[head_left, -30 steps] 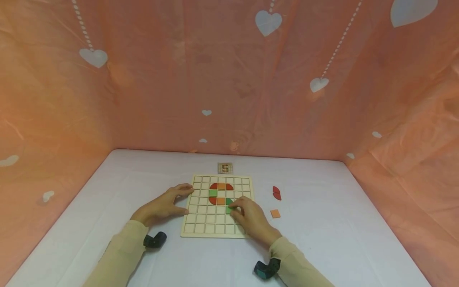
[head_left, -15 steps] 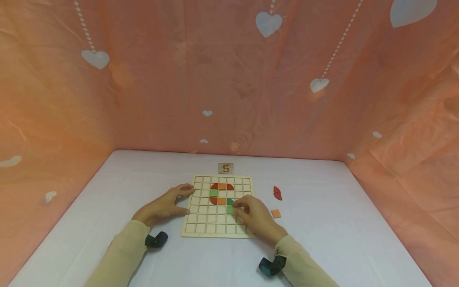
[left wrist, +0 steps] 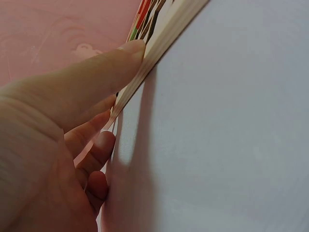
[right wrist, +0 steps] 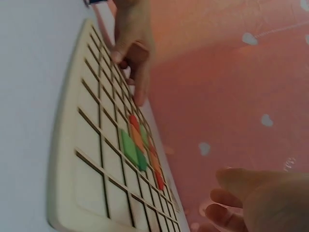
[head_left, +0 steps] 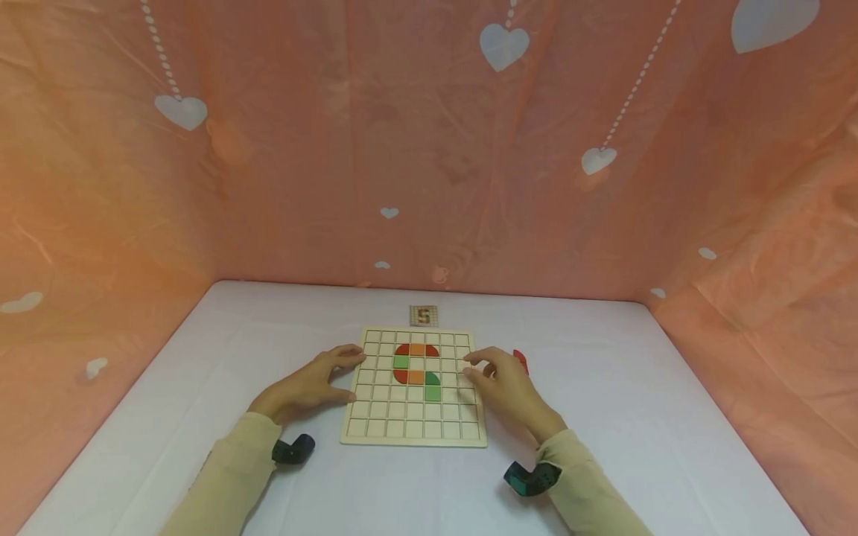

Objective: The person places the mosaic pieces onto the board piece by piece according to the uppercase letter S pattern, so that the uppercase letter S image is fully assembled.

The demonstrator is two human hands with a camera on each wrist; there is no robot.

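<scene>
A wooden grid board [head_left: 395, 429] lies on the white table. My left hand [head_left: 310, 381] rests at its left edge, and in the left wrist view the thumb [left wrist: 108, 65] touches the board's side. My right hand [head_left: 507, 388] hovers at the board's right edge, thumb and fingers apart, holding nothing. Set in the grid are red rounded tiles [head_left: 401, 377], orange square tiles [head_left: 417, 349], a light green square [head_left: 401, 362], a dark green quarter-round tile [head_left: 432, 379] and, just below that one, another light green square [head_left: 433, 393].
Beyond the board lies a small card [head_left: 424, 316] with an S-like figure. Loose red pieces [head_left: 521, 361] show partly past the right hand, which hides the spot of the loose orange square. An orange curtain with white hearts [head_left: 504, 46] surrounds the table.
My right hand has let go of the light green square below the dark green tile and moved right, off the pattern, covering the loose orange square. The left hand has stayed in place.
</scene>
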